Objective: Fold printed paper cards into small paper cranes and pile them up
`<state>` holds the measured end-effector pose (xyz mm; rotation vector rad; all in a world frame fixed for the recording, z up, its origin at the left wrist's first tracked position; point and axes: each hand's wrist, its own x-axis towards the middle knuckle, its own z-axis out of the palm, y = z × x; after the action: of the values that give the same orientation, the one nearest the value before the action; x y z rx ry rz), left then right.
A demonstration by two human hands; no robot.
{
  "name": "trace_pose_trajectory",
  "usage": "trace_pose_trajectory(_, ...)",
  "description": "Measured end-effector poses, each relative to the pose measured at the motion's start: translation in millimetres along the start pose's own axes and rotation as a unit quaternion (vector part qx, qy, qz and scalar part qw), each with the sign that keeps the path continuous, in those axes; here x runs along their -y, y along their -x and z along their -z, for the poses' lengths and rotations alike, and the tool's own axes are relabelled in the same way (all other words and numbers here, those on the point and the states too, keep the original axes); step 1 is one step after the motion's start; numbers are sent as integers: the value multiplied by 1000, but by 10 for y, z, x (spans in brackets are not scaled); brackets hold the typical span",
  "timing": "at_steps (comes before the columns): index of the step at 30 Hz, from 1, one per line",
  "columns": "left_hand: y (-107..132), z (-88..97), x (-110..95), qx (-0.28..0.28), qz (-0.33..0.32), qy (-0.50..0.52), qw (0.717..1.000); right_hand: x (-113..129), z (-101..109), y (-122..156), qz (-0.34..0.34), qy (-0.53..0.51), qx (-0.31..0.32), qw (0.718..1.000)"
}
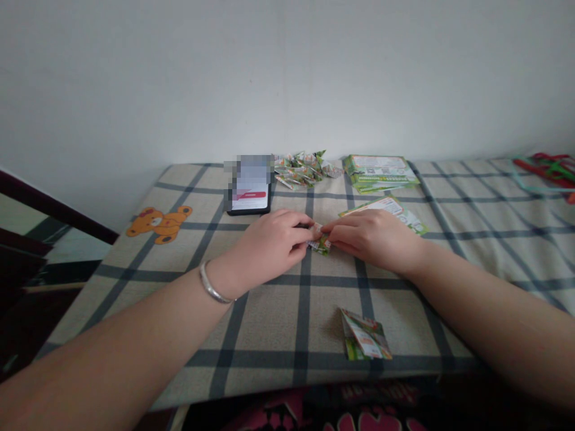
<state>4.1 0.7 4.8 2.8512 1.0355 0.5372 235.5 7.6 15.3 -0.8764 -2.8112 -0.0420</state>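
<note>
Between my two hands, near the middle of the table, is a small folded piece of printed paper (320,244), mostly covered by fingers. My left hand (282,239), with a silver bangle on its wrist, pinches the paper's left side. From the other side, the fingers of my right hand (375,239) are closed on its right part. Just behind my right hand lies a flat green and white printed sheet (386,206), partly hidden by it. Closer to me, a folded paper piece (366,336) rests by itself on the cloth.
A phone (250,185) with its screen lit lies at the back. Beside it sits a heap of folded paper pieces (305,170), then a stack of printed sheets (381,170). A bear cutout (159,224) is at left; colourful items (550,170) lie far right. A wall (287,78) stands behind.
</note>
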Motion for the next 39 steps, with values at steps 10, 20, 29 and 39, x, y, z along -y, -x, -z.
trace_pose_trajectory(10,-24,-57,3,-65,87,11,994,-20,-90,13,-80,-64,-63,993)
trace_pose_trajectory(20,-38,-89,-8,-74,152,95,981,96,-128,-20,-85,-11,-107,990)
trace_pose_trajectory(29,-43,-79,-8,-64,156,156,973,46,-118,-5,-26,15,-105,994)
trace_pose_trajectory(39,-8,6,7,-32,85,16,996,3,-79,8,76,62,-68,993)
